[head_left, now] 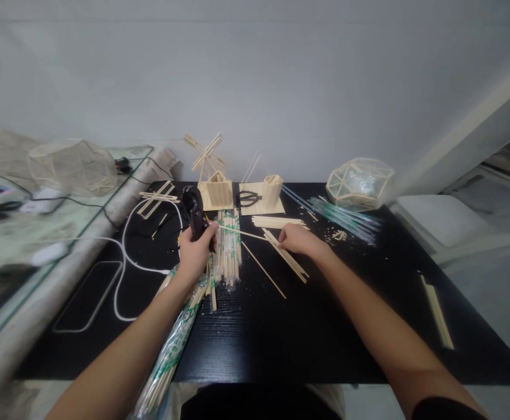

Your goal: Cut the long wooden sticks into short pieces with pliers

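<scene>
My left hand (196, 251) is closed around a black hand tool (195, 211) with a rounded head; its exact kind is unclear. A thin wooden stick (247, 234) spans from beside my left thumb to my right hand (299, 239), whose fingers pinch its far end. Beneath my right hand lies a small bunch of loose sticks (290, 260), with another row of sticks (276, 222) just behind it. One single stick (264, 271) rests on the black table between my hands. Wrapped chopsticks (228, 248) in clear, green-printed plastic lie beside my left hand.
A windmill-like stick model (218, 189), a stick cup (272, 192) on a board and black scissors (248, 199) stand at the back. A faceted stick frame (360, 182) is back right. Left are a white cable (121, 265) and a phone (89, 296). Plastic wrappers (346, 219) lie right.
</scene>
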Tool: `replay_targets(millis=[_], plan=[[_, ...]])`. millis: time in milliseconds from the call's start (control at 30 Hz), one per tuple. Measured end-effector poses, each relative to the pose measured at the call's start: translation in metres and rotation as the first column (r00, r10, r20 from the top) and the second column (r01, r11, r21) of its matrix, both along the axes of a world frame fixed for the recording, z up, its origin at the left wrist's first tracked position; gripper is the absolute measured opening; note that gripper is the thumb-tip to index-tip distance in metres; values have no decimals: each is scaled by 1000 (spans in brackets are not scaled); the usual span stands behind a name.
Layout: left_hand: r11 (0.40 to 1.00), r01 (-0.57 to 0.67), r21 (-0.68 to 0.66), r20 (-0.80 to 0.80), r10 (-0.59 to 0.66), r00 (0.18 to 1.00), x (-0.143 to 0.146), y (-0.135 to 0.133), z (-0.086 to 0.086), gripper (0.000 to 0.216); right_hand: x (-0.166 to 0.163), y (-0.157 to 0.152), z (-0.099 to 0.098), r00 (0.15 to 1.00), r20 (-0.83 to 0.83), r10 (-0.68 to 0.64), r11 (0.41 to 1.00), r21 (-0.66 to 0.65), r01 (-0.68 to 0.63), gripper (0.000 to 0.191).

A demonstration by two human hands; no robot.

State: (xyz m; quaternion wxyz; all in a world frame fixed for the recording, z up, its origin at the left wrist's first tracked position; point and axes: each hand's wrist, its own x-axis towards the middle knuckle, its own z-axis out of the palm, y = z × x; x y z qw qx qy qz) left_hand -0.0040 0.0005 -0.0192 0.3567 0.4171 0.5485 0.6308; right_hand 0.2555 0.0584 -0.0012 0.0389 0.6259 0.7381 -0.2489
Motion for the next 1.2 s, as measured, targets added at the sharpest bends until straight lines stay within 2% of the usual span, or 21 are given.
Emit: replay_targets(millis=[267, 400, 467, 567, 633, 733, 833, 933, 1033, 1100, 1200], plan=[[1000, 19, -16, -53, -19, 998, 0, -1, -1, 28, -4, -5, 3, 1000, 2, 11, 1000, -26, -11, 11], [999, 26, -19, -50, -27, 998, 0, -2, 1, 28, 6, -3, 20, 1000, -9, 13, 1000, -25, -13, 12], [999, 26, -24, -51, -27, 998, -1, -3, 2, 27, 15, -2, 31, 999, -41, 0, 1000, 24, 1, 12], [998, 63, -23, -112, -65, 992, -2, -4, 7, 27, 24, -5, 46, 977, -213, 19, 991, 135, 10, 7], [995, 104, -7, -198, -104, 975, -2, -6, 14, 26, 22, -13, 53, 906, -413, 93, 989, 142, -37, 5], [988, 151, 32, -359, -130, 924, -1, -12, 30, 21, 9, -26, 56, 703, -689, 177, 984, 119, -131, 12], [977, 210, 28, -492, -170, 854, 1, -19, 47, 18, -5, -33, 55, 571, -783, 246, 969, 188, -160, 24], [965, 260, 22, -590, -198, 783, 2, -25, 62, 16, -12, -32, 52, 543, -788, 288, 958, 240, -160, 15], [957, 288, 33, -650, -199, 733, 4, -27, 74, 16, -14, -31, 48, 488, -847, 213, 976, 162, -146, 3], [955, 295, 41, -684, -188, 705, 7, -26, 82, 14, -14, -31, 46, 439, -884, 161, 982, 101, -156, 8], [953, 300, 48, -733, -171, 658, 15, -18, 92, 12, -17, -32, 42, 422, -895, 147, 980, 72, -187, 13]])
